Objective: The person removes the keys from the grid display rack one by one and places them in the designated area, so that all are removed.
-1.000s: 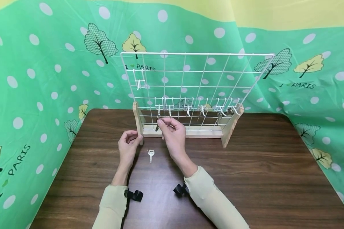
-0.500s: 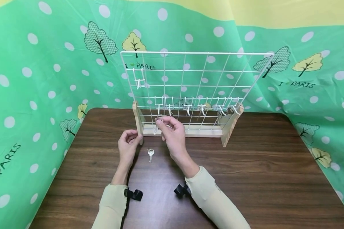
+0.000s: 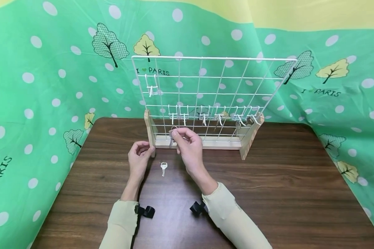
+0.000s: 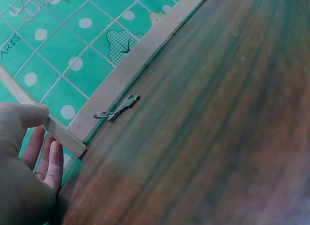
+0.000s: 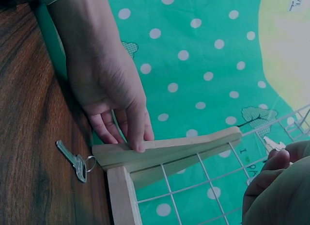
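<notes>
My right hand (image 3: 189,148) pinches a key (image 3: 171,141) by its head, in front of the rack's lower left part. The key's split ring (image 3: 174,128) stands up just below a white hook (image 3: 172,119). In the right wrist view the key (image 5: 274,143) shows pale above the thumb. My left hand (image 3: 139,156) grips the left wooden leg (image 3: 152,152) of the white wire grid rack (image 3: 201,93), thumb on one side and fingers on the other. A second key (image 3: 163,168) with a ring lies flat on the table between both hands.
More white hooks (image 3: 204,119) line the same row to the right; keys (image 3: 238,127) hang at its right end. A single hook (image 3: 151,90) sits higher at the upper left. The dark wooden table (image 3: 283,193) is enclosed by a green patterned cloth (image 3: 43,86).
The key in my right hand has turned from dark, edge-on to showing more silver, and its ring has come into view under the hook. My left hand stays on the leg.
</notes>
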Action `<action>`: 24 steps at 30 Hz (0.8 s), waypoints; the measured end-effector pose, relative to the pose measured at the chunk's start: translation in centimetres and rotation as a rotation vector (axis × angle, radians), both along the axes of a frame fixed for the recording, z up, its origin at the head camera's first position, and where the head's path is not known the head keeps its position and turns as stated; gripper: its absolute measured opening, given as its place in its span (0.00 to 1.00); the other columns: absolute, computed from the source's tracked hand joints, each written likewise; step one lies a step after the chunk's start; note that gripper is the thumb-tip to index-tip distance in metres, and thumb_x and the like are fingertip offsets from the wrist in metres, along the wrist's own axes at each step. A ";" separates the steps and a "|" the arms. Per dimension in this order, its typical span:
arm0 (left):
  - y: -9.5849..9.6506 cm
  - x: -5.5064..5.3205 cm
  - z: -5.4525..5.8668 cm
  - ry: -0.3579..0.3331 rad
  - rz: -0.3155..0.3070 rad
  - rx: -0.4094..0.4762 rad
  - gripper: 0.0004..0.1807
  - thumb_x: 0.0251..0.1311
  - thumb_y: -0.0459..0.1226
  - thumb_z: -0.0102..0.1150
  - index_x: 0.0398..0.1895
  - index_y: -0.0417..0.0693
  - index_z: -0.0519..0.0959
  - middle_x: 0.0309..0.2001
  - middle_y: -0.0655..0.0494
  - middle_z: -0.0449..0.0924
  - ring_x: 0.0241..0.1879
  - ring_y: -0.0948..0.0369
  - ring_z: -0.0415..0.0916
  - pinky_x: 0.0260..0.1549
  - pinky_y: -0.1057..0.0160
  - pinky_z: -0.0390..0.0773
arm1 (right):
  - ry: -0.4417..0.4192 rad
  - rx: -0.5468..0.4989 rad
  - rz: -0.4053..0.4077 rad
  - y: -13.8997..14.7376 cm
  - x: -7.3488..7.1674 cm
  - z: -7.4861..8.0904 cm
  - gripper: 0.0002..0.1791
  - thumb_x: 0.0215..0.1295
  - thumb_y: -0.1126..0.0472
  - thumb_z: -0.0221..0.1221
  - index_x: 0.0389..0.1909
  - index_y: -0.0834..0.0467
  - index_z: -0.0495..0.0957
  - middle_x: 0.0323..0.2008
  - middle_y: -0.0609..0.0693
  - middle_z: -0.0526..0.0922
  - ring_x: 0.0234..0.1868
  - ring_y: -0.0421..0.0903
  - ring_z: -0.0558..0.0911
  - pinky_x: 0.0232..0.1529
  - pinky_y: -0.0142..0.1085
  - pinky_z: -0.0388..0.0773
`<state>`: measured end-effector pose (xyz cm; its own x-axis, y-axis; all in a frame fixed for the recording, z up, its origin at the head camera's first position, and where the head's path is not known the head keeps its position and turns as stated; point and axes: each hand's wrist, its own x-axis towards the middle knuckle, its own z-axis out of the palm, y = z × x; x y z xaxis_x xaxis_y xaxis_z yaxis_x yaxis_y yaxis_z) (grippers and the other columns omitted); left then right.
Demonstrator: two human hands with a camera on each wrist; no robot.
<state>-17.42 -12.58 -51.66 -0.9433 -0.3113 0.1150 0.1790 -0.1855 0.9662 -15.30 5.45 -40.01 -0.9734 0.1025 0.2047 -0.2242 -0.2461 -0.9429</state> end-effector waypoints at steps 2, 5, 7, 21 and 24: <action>0.0 0.0 0.0 0.003 0.001 0.001 0.14 0.62 0.16 0.70 0.48 0.23 0.78 0.40 0.60 0.84 0.42 0.66 0.84 0.45 0.73 0.85 | -0.004 0.011 -0.005 0.0 0.0 -0.1 0.09 0.75 0.73 0.65 0.47 0.79 0.84 0.31 0.41 0.86 0.17 0.37 0.68 0.19 0.26 0.64; -0.1 0.0 0.0 -0.003 0.001 0.002 0.14 0.62 0.15 0.70 0.48 0.22 0.77 0.40 0.60 0.84 0.42 0.66 0.84 0.45 0.73 0.85 | -0.014 0.036 -0.016 0.0 0.1 -0.1 0.09 0.74 0.73 0.66 0.47 0.78 0.85 0.29 0.40 0.85 0.18 0.38 0.69 0.20 0.25 0.64; 0.0 0.0 0.1 -0.007 0.000 0.001 0.15 0.62 0.15 0.69 0.49 0.21 0.77 0.39 0.61 0.84 0.41 0.66 0.84 0.45 0.73 0.85 | -0.016 0.052 -0.024 0.0 0.2 -0.2 0.09 0.73 0.73 0.67 0.47 0.78 0.86 0.29 0.40 0.84 0.19 0.37 0.69 0.20 0.25 0.65; -0.1 -0.4 0.4 -0.026 -0.004 -0.010 0.16 0.62 0.16 0.69 0.51 0.19 0.76 0.41 0.61 0.84 0.41 0.66 0.83 0.45 0.73 0.85 | -0.022 0.123 -0.008 0.2 0.0 -0.7 0.07 0.71 0.74 0.69 0.45 0.76 0.89 0.32 0.45 0.88 0.20 0.35 0.71 0.22 0.25 0.67; -0.2 -0.4 0.3 -0.024 -0.006 -0.007 0.16 0.62 0.16 0.69 0.51 0.19 0.76 0.41 0.61 0.84 0.42 0.65 0.84 0.46 0.73 0.85 | -0.041 0.138 0.026 0.4 0.1 -1.0 0.07 0.71 0.74 0.69 0.45 0.74 0.89 0.38 0.49 0.92 0.20 0.35 0.70 0.21 0.25 0.66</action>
<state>-17.86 -12.76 -51.38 -0.9478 -0.3046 0.0941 0.1543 -0.1801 0.9715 -15.22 5.82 -41.05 -0.9832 0.0506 0.1755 -0.1804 -0.1191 -0.9763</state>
